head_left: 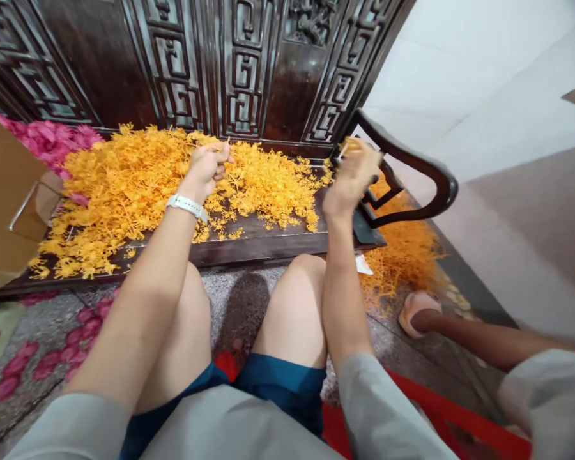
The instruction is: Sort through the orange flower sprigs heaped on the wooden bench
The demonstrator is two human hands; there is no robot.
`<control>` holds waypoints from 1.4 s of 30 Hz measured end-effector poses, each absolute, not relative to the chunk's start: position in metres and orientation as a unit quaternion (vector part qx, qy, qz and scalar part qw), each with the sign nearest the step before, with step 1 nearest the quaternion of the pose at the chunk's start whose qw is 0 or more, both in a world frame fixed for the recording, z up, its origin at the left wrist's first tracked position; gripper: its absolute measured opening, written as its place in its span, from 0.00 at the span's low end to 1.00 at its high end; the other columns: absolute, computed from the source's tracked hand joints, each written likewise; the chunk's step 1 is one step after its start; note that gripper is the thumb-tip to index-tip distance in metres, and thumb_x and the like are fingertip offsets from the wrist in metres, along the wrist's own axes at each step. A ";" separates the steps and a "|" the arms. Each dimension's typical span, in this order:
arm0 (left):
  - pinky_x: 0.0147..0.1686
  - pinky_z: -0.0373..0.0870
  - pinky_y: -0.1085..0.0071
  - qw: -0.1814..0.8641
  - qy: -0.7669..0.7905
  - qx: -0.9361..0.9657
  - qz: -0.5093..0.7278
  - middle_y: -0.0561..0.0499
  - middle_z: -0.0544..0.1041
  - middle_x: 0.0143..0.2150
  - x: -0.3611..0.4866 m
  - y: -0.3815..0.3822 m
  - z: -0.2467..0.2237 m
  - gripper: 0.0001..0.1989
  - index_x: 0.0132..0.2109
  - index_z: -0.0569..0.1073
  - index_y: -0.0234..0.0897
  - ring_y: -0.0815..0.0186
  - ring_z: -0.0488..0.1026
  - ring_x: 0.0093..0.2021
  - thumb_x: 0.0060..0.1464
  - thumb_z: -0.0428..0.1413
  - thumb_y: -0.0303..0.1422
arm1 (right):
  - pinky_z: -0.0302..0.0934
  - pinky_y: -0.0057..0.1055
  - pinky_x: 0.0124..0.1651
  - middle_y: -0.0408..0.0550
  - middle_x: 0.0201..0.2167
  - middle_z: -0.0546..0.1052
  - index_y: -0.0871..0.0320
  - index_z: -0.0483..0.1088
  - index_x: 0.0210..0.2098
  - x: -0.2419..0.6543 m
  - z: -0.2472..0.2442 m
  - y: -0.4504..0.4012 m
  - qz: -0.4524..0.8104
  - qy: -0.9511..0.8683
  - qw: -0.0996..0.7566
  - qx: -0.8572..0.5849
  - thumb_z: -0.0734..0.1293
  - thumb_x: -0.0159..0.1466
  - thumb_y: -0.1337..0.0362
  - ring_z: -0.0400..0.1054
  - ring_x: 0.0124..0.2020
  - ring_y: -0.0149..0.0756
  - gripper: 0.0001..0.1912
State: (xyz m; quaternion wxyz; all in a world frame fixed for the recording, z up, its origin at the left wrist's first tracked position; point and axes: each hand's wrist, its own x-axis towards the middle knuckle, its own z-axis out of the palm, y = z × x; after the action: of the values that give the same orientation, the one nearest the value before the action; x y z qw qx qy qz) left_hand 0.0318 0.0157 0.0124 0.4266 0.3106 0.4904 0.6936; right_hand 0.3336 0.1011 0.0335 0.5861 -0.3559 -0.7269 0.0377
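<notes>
A large heap of yellow-orange artificial flower pieces (138, 172), with thin curled petals, covers much of a dark wooden bench seat (268, 241). Over the middle of the heap is my left hand (207, 167), fingers pinched together. Something small and thin shows at its fingertips, too small to name. My right hand (351, 176) is raised beside the bench's curved armrest (431, 172), smeared by motion. Its fingers are closed around a yellow-orange piece (351, 147), whose exact shape is blurred.
Pink artificial flowers (52, 144) lie at the left behind a cardboard box (9, 191); more pink pieces (71, 348) are on the floor. An orange pile (400, 249) sits right of the bench, near another person's foot (419, 313). A carved wooden backrest (244, 64) rises behind.
</notes>
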 end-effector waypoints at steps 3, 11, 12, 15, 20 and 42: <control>0.17 0.49 0.79 0.496 0.432 0.311 0.686 0.55 0.73 0.29 0.060 0.014 0.021 0.09 0.37 0.71 0.38 0.79 0.54 0.18 0.66 0.63 0.32 | 0.58 0.60 0.74 0.64 0.67 0.70 0.58 0.67 0.69 0.314 -0.009 0.120 0.199 -0.750 0.475 -0.415 0.53 0.66 0.20 0.63 0.72 0.55 0.54; 0.17 0.44 0.79 0.566 0.426 0.384 0.592 0.56 0.71 0.27 0.089 0.012 0.015 0.08 0.33 0.71 0.34 0.80 0.51 0.18 0.58 0.64 0.26 | 0.68 0.35 0.44 0.48 0.35 0.77 0.56 0.77 0.45 0.288 -0.018 0.101 0.388 -0.774 0.420 -0.273 0.57 0.70 0.26 0.70 0.36 0.37 0.40; 0.17 0.43 0.79 0.547 0.452 0.391 0.585 0.55 0.72 0.26 0.088 0.015 0.013 0.08 0.33 0.72 0.33 0.80 0.50 0.17 0.57 0.64 0.28 | 0.67 0.35 0.44 0.47 0.32 0.75 0.56 0.76 0.39 0.290 -0.015 0.100 0.340 -0.799 0.424 -0.258 0.58 0.71 0.28 0.68 0.34 0.36 0.37; 0.19 0.47 0.77 0.421 0.545 0.378 0.619 0.52 0.74 0.25 0.092 0.026 0.006 0.06 0.32 0.75 0.33 0.77 0.55 0.18 0.55 0.65 0.28 | 0.64 0.37 0.45 0.48 0.29 0.74 0.56 0.73 0.33 0.294 -0.004 0.088 0.206 -0.834 0.452 -0.239 0.58 0.78 0.39 0.66 0.34 0.37 0.31; 0.26 0.60 0.78 0.271 0.615 0.265 0.691 0.53 0.72 0.24 0.096 0.044 -0.003 0.09 0.28 0.72 0.35 0.72 0.66 0.25 0.56 0.59 0.22 | 0.65 0.38 0.43 0.47 0.30 0.72 0.54 0.72 0.36 0.286 0.034 0.021 0.108 -0.835 0.526 -0.123 0.56 0.81 0.57 0.67 0.34 0.38 0.21; 0.28 0.60 0.74 0.349 0.561 0.241 0.711 0.53 0.72 0.25 0.064 0.041 -0.014 0.11 0.30 0.71 0.37 0.71 0.65 0.27 0.58 0.63 0.25 | 0.59 0.29 0.29 0.42 0.19 0.69 0.56 0.71 0.25 0.282 0.028 0.031 0.559 -0.824 0.050 -0.077 0.68 0.69 0.33 0.59 0.21 0.28 0.33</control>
State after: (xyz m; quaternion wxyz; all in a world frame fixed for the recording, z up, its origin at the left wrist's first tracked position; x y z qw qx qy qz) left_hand 0.0641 0.0409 -0.0144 0.3488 0.2410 0.5607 0.7113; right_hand 0.2819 0.0309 0.0275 0.0499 -0.0773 -0.8237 0.5595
